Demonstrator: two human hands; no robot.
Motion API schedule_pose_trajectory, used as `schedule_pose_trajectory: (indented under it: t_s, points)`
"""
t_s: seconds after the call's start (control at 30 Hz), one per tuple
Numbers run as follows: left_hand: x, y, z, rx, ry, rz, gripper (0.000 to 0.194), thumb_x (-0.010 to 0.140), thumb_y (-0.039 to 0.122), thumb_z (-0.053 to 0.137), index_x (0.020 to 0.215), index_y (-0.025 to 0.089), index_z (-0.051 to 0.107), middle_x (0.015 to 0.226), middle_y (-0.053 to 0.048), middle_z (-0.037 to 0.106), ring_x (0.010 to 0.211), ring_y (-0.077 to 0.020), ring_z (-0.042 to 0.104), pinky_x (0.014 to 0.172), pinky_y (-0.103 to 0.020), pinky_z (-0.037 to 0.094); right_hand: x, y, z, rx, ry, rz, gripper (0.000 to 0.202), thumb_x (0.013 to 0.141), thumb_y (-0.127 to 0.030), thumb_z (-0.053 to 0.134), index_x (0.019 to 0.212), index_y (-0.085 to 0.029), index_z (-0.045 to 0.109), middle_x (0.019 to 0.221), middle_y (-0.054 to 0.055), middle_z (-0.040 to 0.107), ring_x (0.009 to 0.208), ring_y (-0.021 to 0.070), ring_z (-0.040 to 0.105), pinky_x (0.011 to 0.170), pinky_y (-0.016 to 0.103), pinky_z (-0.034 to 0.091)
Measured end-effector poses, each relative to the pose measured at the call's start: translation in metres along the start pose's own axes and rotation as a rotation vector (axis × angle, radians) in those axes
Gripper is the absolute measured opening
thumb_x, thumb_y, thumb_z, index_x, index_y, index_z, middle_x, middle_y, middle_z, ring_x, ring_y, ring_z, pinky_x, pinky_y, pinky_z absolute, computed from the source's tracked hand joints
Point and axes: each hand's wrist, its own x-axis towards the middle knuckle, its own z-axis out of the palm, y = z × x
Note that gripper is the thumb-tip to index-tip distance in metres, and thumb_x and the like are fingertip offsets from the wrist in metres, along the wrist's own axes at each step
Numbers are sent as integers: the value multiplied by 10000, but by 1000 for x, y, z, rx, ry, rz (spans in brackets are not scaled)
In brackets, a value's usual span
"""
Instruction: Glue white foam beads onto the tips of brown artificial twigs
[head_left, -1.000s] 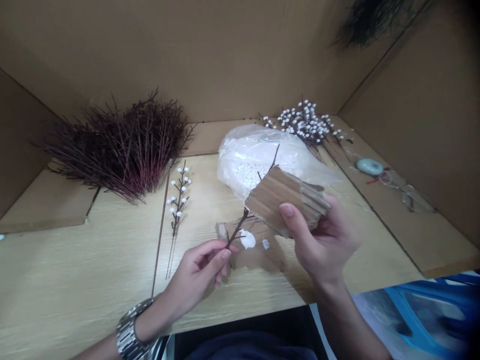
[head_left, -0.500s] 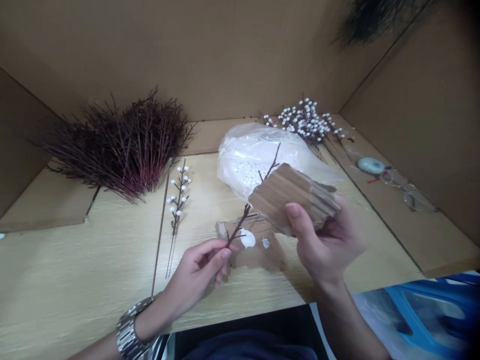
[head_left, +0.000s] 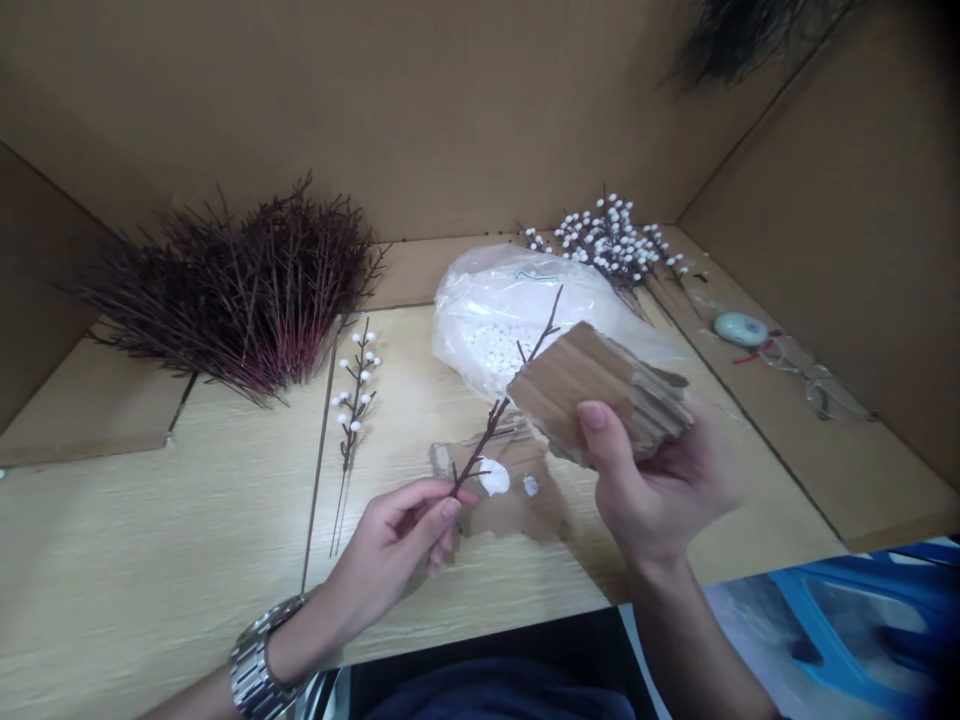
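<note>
Between the thumb and fingers of my left hand point(head_left: 412, 530) is the lower end of a bare brown artificial twig point(head_left: 480, 450), slanting up to the right. My right hand point(head_left: 652, 480) grips a torn piece of corrugated cardboard point(head_left: 577, 390), which covers the middle of the twig; whether they touch I cannot tell. Beneath them a second cardboard piece point(head_left: 517, 515) lies on the table with a large white blob point(head_left: 494, 477) and a smaller one on it. Left of my hands lies a twig with white berries point(head_left: 355, 390).
A big pile of bare dark twigs point(head_left: 247, 290) lies at the back left. Behind my hands sits a clear plastic bag point(head_left: 495, 300) of white beads. Finished-looking berry stems point(head_left: 611, 240) lie at the back right, near a pale green oval object point(head_left: 740, 329). Cardboard walls point(head_left: 465, 120) enclose the table.
My right hand has shifted slightly to the right with the cardboard piece. The left hand and the twig stay nearly in place.
</note>
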Motion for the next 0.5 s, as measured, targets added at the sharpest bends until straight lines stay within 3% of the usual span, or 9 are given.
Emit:
schedule_pose_trajectory:
  t_s: [0.2, 0.5]
  points:
    - [1, 0, 1, 7, 3, 7, 347, 956, 445, 641, 1045, 124, 735, 627, 26, 573, 516, -85, 499, 495, -201, 435, 1, -1, -1, -5, -93, -42, 119, 834, -282, 775, 883, -220, 686, 540, -74, 469, 417, 82, 341, 361, 245, 282]
    - [2, 2, 2, 1, 10, 8, 360, 940, 452, 657, 1033, 113, 733, 613, 31, 572, 505, -84, 503, 488, -199, 441, 2, 3, 0, 0, -67, -100, 146, 809, -259, 799, 891, -209, 690, 564, -70, 472, 465, 98, 410, 398, 243, 312]
